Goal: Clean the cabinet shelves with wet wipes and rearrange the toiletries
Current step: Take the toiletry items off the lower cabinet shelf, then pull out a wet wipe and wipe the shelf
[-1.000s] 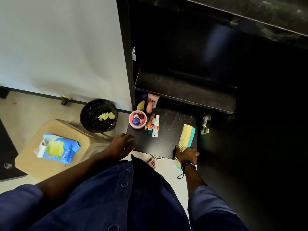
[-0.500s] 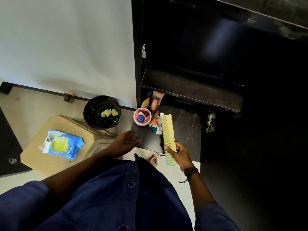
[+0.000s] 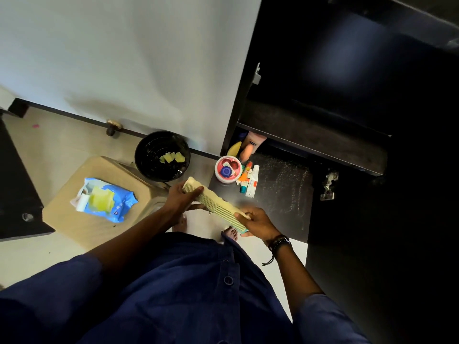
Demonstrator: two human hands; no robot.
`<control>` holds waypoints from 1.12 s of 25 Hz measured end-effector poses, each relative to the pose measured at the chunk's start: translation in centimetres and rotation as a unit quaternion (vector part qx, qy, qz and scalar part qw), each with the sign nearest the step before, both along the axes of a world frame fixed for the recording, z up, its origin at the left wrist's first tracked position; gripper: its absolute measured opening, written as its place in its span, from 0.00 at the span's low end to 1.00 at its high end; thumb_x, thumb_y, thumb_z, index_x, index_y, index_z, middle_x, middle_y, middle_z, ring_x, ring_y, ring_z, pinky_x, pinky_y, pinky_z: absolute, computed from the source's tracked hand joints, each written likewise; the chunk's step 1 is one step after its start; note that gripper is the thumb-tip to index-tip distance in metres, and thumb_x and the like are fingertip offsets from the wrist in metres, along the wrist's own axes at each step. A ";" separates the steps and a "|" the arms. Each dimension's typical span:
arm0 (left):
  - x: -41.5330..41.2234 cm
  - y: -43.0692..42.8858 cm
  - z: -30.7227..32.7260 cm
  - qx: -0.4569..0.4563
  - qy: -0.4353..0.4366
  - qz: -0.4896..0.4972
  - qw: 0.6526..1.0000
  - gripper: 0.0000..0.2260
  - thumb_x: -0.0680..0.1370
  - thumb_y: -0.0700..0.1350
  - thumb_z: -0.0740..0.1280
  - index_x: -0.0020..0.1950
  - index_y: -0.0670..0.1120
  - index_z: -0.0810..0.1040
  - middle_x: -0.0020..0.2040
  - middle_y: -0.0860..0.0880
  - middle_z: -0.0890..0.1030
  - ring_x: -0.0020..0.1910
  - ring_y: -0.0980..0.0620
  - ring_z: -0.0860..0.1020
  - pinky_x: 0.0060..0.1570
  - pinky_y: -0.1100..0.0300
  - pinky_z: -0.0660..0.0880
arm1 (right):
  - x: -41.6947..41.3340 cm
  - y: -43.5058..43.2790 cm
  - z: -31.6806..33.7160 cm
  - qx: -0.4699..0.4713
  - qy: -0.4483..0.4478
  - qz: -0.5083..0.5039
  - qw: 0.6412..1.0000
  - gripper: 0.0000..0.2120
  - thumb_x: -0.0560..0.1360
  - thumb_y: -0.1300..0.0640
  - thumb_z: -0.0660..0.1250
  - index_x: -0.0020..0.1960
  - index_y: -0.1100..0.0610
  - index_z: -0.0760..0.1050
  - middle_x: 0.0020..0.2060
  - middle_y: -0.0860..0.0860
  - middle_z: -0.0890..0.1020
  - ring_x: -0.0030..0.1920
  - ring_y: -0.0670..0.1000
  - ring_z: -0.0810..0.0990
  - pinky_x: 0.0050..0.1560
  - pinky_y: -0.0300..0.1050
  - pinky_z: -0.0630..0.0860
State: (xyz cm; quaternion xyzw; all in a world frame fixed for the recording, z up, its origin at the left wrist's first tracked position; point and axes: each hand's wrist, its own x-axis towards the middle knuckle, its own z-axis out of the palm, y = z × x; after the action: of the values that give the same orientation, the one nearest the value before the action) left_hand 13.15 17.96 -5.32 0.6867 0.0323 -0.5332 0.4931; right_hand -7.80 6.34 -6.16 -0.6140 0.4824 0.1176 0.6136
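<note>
Head view: yellow comb lengthwise between left hand and right hand, each grip clamped on one end.

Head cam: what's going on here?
A person standing at an open dark cabinet holds a yellow comb in both hands, left hand at one end, right hand at the other. A teal comb seems to sit under it. Toiletries are bunched at the lower shelf's left side. An open wet wipes pack lies on a beige stool beside a black bin holding used wipes.
</note>
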 end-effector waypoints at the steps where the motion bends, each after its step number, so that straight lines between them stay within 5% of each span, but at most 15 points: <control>1: 0.3 0.0 -0.4 0.005 0.003 0.014 1.000 0.11 0.76 0.38 0.67 0.56 0.36 0.74 0.51 0.36 0.81 0.49 0.40 0.82 0.40 0.50 0.82 | -0.3 0.1 -0.5 -0.014 0.009 -0.028 0.999 0.05 0.74 0.54 0.69 0.50 0.51 0.79 0.51 0.55 0.83 0.52 0.56 0.82 0.50 0.56 0.81; 5: 0.0 -1.1 -1.7 0.030 0.001 0.027 0.999 0.07 0.77 0.35 0.65 0.55 0.38 0.73 0.46 0.41 0.79 0.43 0.46 0.80 0.38 0.57 0.81 | -0.7 0.5 -2.2 -0.109 0.033 -0.106 0.988 0.07 0.72 0.58 0.71 0.43 0.46 0.79 0.47 0.55 0.84 0.49 0.56 0.83 0.50 0.57 0.81; 8: 0.2 -2.3 -2.3 0.042 -0.006 -0.005 0.999 0.09 0.79 0.36 0.62 0.58 0.39 0.74 0.48 0.43 0.77 0.45 0.50 0.76 0.46 0.55 0.77 | 0.1 0.3 -2.0 -0.157 0.059 -0.132 0.977 0.08 0.73 0.62 0.69 0.52 0.60 0.79 0.50 0.57 0.83 0.50 0.53 0.81 0.49 0.42 0.78; 12: 0.9 -3.0 -2.3 0.022 -0.009 -0.069 0.997 0.12 0.79 0.35 0.60 0.60 0.46 0.74 0.49 0.46 0.75 0.42 0.57 0.71 0.40 0.62 0.68 | 1.1 0.2 -2.0 -0.155 0.052 -0.136 0.977 0.15 0.73 0.66 0.67 0.60 0.63 0.75 0.55 0.58 0.81 0.56 0.55 0.80 0.57 0.45 0.77; 15: 0.9 -2.6 -2.3 -0.005 -0.021 -0.098 0.995 0.13 0.79 0.35 0.58 0.59 0.49 0.72 0.55 0.46 0.75 0.50 0.54 0.74 0.48 0.60 0.71 | 1.1 0.5 -2.0 -0.149 0.061 -0.104 0.981 0.18 0.72 0.66 0.69 0.62 0.62 0.74 0.57 0.57 0.80 0.57 0.54 0.80 0.57 0.45 0.77; 18: 0.9 -1.5 -2.8 0.012 -0.047 -0.129 0.990 0.19 0.79 0.38 0.60 0.70 0.47 0.67 0.61 0.46 0.74 0.60 0.49 0.71 0.61 0.52 0.70 | 1.8 0.9 -1.5 -0.179 0.081 -0.069 0.978 0.22 0.70 0.64 0.71 0.63 0.59 0.72 0.59 0.57 0.77 0.60 0.56 0.77 0.62 0.53 0.76; 23: 2.1 1.7 -2.8 0.057 -0.160 -0.174 0.970 0.25 0.79 0.44 0.62 0.76 0.46 0.59 0.73 0.44 0.65 0.71 0.45 0.66 0.69 0.51 0.64 | 7.0 2.7 2.8 -0.208 0.024 0.056 0.976 0.27 0.72 0.60 0.70 0.69 0.58 0.66 0.65 0.57 0.69 0.65 0.54 0.69 0.67 0.49 0.70; 28: 5.8 7.8 -3.9 0.068 -0.238 -0.087 0.965 0.22 0.77 0.44 0.66 0.70 0.46 0.68 0.66 0.45 0.74 0.66 0.46 0.72 0.67 0.51 0.68 | 14.0 5.6 3.0 -0.182 -0.020 0.200 0.963 0.29 0.75 0.53 0.68 0.73 0.53 0.61 0.70 0.51 0.65 0.66 0.53 0.70 0.65 0.51 0.73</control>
State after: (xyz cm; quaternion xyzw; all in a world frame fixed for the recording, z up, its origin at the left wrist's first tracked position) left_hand 18.96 25.72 -9.23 0.8258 -0.1095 -0.3919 0.3904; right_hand 6.17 11.97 -3.13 -0.8016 0.3505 0.1356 0.4651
